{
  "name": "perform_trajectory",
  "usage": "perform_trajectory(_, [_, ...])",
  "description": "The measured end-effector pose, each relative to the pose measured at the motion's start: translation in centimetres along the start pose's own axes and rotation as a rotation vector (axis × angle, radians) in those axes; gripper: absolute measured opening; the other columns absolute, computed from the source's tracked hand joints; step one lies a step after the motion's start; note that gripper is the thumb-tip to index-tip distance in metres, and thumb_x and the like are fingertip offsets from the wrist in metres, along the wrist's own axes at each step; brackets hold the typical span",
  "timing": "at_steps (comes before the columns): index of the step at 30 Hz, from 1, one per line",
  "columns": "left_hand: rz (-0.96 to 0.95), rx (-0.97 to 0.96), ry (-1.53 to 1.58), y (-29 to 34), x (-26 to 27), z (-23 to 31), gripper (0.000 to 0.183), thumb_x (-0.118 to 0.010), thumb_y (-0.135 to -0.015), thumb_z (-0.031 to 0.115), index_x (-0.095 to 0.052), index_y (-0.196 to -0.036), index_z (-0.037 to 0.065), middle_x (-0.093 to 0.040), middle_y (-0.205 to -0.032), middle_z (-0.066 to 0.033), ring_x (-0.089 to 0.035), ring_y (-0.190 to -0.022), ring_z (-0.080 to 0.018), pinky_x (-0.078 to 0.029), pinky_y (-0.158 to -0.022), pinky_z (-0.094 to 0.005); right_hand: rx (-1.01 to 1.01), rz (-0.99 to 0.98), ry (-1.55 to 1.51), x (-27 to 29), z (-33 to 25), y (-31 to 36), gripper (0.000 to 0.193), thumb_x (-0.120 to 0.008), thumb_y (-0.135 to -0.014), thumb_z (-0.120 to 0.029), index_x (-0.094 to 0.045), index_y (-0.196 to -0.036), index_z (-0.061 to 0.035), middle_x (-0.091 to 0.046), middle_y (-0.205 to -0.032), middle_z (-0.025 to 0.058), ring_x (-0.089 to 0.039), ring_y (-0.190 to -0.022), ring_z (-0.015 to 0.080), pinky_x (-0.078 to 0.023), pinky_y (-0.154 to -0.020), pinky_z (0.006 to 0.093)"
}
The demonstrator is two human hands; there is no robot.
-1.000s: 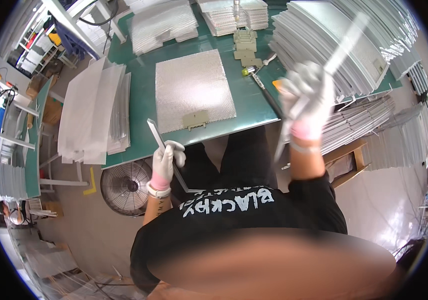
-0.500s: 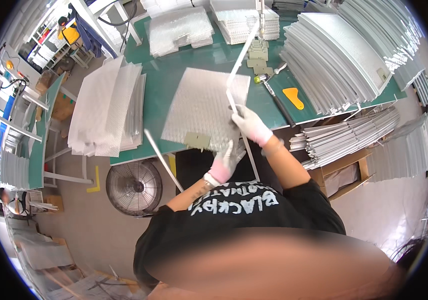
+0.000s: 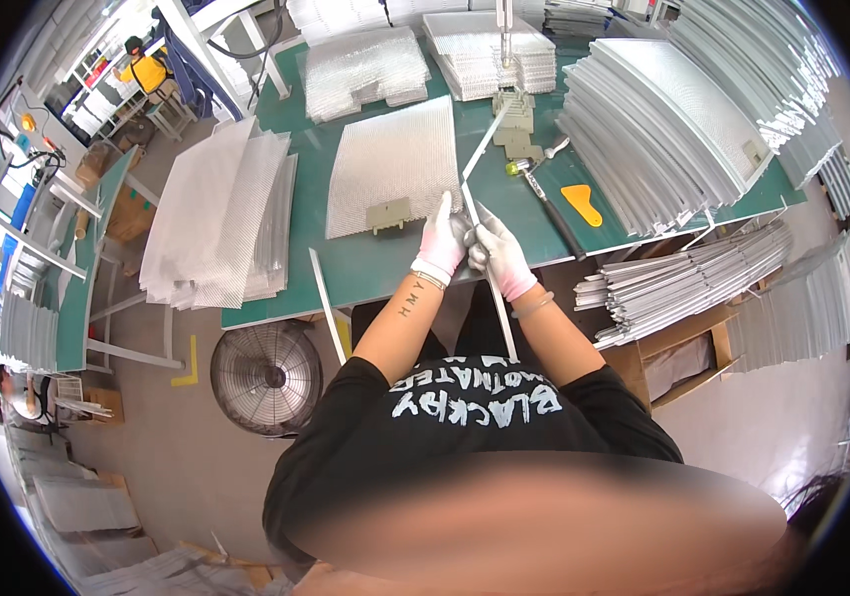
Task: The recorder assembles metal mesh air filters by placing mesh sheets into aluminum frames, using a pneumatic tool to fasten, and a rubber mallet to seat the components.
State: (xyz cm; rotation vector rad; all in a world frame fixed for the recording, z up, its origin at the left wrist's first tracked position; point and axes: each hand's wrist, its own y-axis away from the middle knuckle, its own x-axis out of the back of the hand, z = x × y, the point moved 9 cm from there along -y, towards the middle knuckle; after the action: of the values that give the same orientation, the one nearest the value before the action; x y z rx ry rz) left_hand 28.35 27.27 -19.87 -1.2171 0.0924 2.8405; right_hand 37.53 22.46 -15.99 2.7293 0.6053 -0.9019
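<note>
A silver mesh panel (image 3: 390, 159) lies over the green table in front of me, with a small olive-beige clip plate (image 3: 388, 215) at its near edge. My left hand (image 3: 442, 241), in a white and pink glove, is closed at the panel's near right corner, thumb on top. Beside it, my gloved right hand (image 3: 500, 256) grips a thin whitish metal frame strip (image 3: 494, 303). That strip bends near the panel's right edge and runs down toward my body. The fingertips of both hands meet, so their exact hold is partly hidden. Another pale strip (image 3: 326, 298) slants past the table's front edge at left.
A hammer (image 3: 552, 214), an orange-yellow scraper (image 3: 581, 205) and a row of olive clip plates (image 3: 514, 124) lie on the right. Mesh stacks (image 3: 212, 219) stand left, behind and right. A floor fan (image 3: 266, 377) sits below the table's front left.
The mesh panel has moved away from me, turned straighter and settled lower over the table. My left hand has risen to its near right corner, close beside my right hand. The frame strip has shifted.
</note>
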Motion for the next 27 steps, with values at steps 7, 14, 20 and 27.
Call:
perform_trajectory(7, [0.203, 0.072, 0.1, 1.2, -0.4, -0.6, 0.031, -0.054, -0.1, 0.034, -0.061, -0.106, 0.004, -0.062, -0.091, -0.008, -0.061, -0.082, -0.0192, -0.051, -0.071, -0.0313, 0.017, 0.101, 0.025, 0.4, 0.6, 1.5, 0.056, -0.04, -0.097, -0.003, -0.027, -0.151, -0.0098, -0.053, -0.077, 0.0024, -0.036, -0.045, 0.0054, -0.032, -0.042, 0.0201])
perform_trajectory(14, [0.242, 0.014, 0.067, 1.3, -0.8, -0.5, 0.027, -0.061, -0.096, 0.031, -0.064, -0.097, 0.005, -0.062, -0.088, -0.0065, -0.06, -0.078, -0.0176, -0.05, -0.07, -0.0313, 0.032, 0.085, -0.042, 0.5, 0.6, 2.3, 0.057, -0.039, -0.097, -0.002, -0.027, -0.152, -0.0099, -0.053, -0.077, 0.0017, -0.037, -0.048, 0.0044, -0.031, -0.042, 0.0195])
perform_trajectory(20, [0.156, 0.043, 0.224, 1.9, -2.9, -0.8, 0.027, -0.063, -0.095, 0.031, -0.064, -0.096, 0.004, -0.063, -0.085, -0.0067, -0.061, -0.075, -0.018, -0.051, -0.066, -0.0323, 0.042, 0.09, -0.037, 1.5, 0.4, 1.9, 0.056, -0.042, -0.099, -0.004, -0.026, -0.152, -0.009, -0.055, -0.085, 0.0021, -0.039, -0.051, 0.0044, -0.033, -0.044, 0.0191])
perform_trajectory(27, [0.243, 0.044, 0.04, 1.3, -1.3, -0.7, 0.025, -0.062, -0.096, 0.031, -0.065, -0.097, 0.006, -0.06, -0.085, -0.004, -0.058, -0.076, -0.0146, -0.047, -0.063, -0.0281, 0.107, 0.175, 0.311, 0.3, -0.2, 2.6, 0.056, -0.042, -0.098, -0.001, -0.027, -0.152, -0.0058, -0.057, -0.105, 0.0023, -0.039, -0.054, 0.0028, -0.034, -0.045, 0.0186])
